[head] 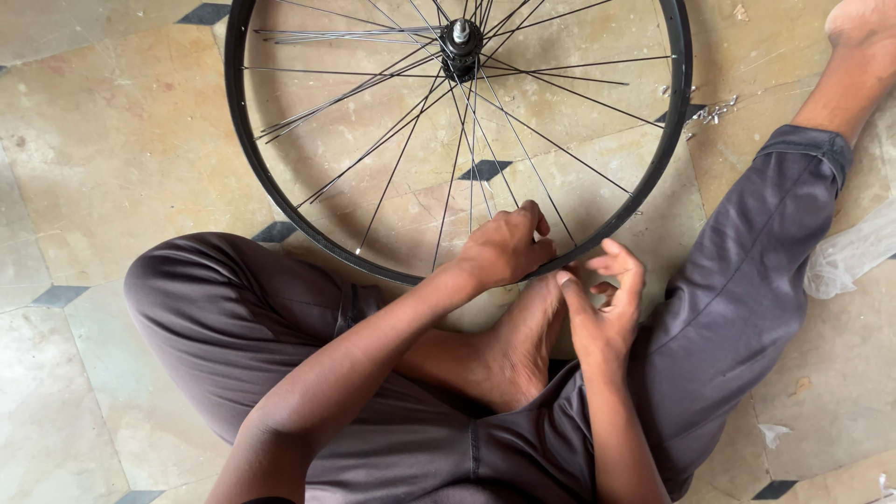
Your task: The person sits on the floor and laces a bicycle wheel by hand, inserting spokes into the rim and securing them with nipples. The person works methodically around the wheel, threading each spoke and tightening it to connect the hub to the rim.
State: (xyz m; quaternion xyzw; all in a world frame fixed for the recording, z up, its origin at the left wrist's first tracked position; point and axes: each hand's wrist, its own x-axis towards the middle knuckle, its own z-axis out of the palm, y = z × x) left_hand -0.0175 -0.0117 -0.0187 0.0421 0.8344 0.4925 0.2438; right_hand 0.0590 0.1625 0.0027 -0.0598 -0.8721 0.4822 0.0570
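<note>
One bicycle wheel (280,177) lies flat on tiled floor (93,140), its near rim against the sitter's foot (518,345). Left hand (504,247) curls closed on the rim at one spoke (551,201). Right hand (607,299) loosely open just outside the rim, fingertips touching it. One clear plastic bag (854,252) at right.

We seem to be in an informal bicycle repair spot at floor level, perhaps inside a home or small shop. We see a worn stone floor (121,140) of pale tiles with small dark diamond insets, a bare bicycle wheel (457,140) lying flat on it, small metal bits (711,112) scattered loose, and a crumpled plastic bag (854,252).
</note>
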